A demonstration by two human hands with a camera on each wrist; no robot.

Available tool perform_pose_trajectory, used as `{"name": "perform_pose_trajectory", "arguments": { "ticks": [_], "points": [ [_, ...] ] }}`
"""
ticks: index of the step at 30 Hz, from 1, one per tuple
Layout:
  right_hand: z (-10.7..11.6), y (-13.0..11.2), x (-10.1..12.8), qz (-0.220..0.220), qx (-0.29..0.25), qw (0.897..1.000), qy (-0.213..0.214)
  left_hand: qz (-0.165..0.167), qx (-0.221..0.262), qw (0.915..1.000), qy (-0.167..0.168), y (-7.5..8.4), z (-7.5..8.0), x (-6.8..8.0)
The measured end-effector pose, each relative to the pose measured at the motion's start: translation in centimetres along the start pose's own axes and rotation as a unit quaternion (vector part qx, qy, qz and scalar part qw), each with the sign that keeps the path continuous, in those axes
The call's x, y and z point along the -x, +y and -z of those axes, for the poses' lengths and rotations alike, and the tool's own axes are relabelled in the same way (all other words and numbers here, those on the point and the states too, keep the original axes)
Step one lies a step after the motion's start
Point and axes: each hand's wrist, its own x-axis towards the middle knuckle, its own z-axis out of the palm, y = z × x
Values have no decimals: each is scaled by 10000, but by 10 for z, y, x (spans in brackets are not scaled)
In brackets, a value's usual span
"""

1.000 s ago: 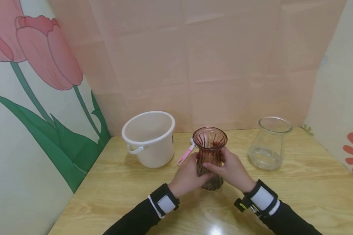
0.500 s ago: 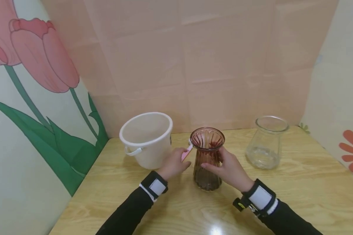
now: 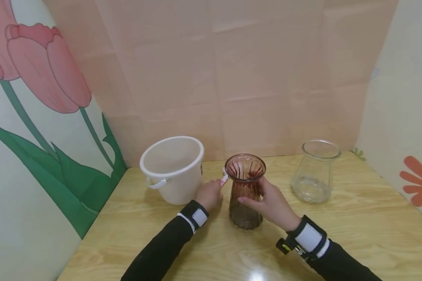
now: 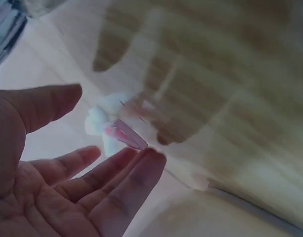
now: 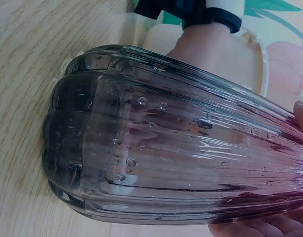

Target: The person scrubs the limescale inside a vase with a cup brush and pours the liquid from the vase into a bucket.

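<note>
A ribbed glass vase (image 3: 246, 203), plum at the rim and smoky grey below, stands upright on the table. My right hand (image 3: 279, 205) grips its narrow middle from the right, thumb in front; the right wrist view shows small droplets or bubbles on the glass vase (image 5: 156, 138). Left of it, my left hand (image 3: 210, 195) reaches low between vase and bucket. In the left wrist view, that hand (image 4: 77, 187) has thumb and fingers spread apart, fingertips right at a slim pink-handled tool (image 4: 126, 134) with a white head. The vase partly hides the tool's far end in the head view.
A white bucket (image 3: 158, 182) with its handle down stands close to my left hand. Back right is a clear glass vase (image 3: 312, 187) with a flared rim. The wooden table (image 3: 119, 226) meets a pink-covered wall (image 3: 168, 78) behind and painted side walls.
My left hand has let go of the ribbed vase and moved left to the pink-handled tool, then slightly forward along it. My right hand stays on the vase.
</note>
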Motion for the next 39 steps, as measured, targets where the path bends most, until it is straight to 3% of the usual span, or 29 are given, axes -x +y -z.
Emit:
{"name": "perform_pose_trajectory", "arguments": {
  "ticks": [11,24,29,35,39],
  "points": [
    [0,0,0,-3,-93,10000,-23,140,-622,9977,-221,4,-1,-11],
    [-1,-1,0,37,-86,10000,12,-155,-702,9974,85,1,5,-9],
    [-2,0,1,17,-85,10000,25,-388,-1267,9890,661,2,17,-6],
    [-1,1,1,57,-42,10000,43,-816,-1218,9797,1363,3,39,-3],
    [0,0,1,41,-24,10000,-4,-990,-1573,9662,1789,3,59,0]
  ]
}}
